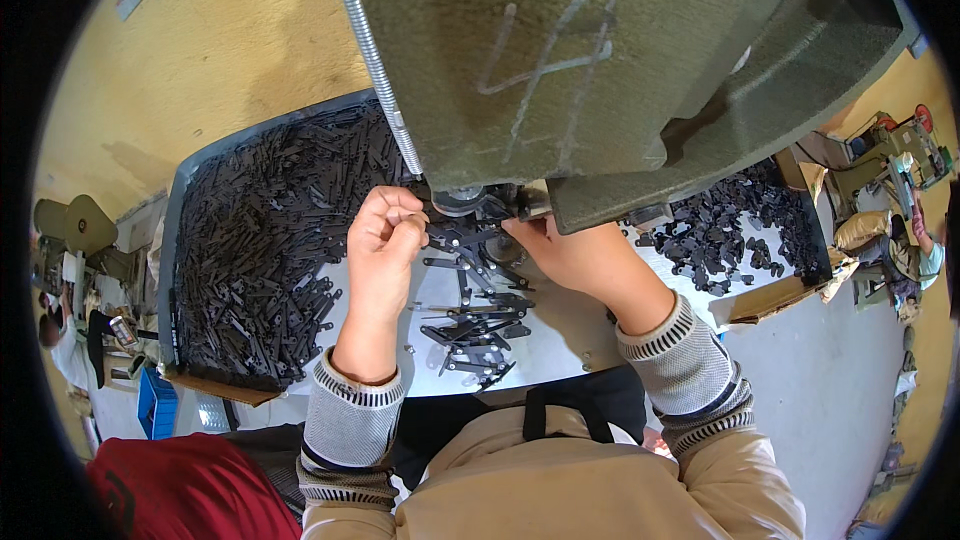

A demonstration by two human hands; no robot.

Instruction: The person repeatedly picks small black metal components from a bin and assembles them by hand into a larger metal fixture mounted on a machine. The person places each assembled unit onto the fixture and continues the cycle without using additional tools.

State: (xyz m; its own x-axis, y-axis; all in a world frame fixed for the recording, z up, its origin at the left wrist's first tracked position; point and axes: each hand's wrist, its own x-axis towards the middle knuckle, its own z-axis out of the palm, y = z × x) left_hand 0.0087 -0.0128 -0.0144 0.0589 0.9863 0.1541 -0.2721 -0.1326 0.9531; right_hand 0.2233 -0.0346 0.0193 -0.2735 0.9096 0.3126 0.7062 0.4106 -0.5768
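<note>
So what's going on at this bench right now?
A person sits at a big green press machine. The left hand pinches a small black metal part under the machine's head, and the right hand steadies it from the other side. A tray of black strips lies to the left, a box of finished-looking pieces to the right.

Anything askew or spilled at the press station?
Nothing damaged. A loose cluster of black flat metal parts lies scattered on the white table outside both trays, below the left hand and right hand, which hold a part under the green press.
</note>
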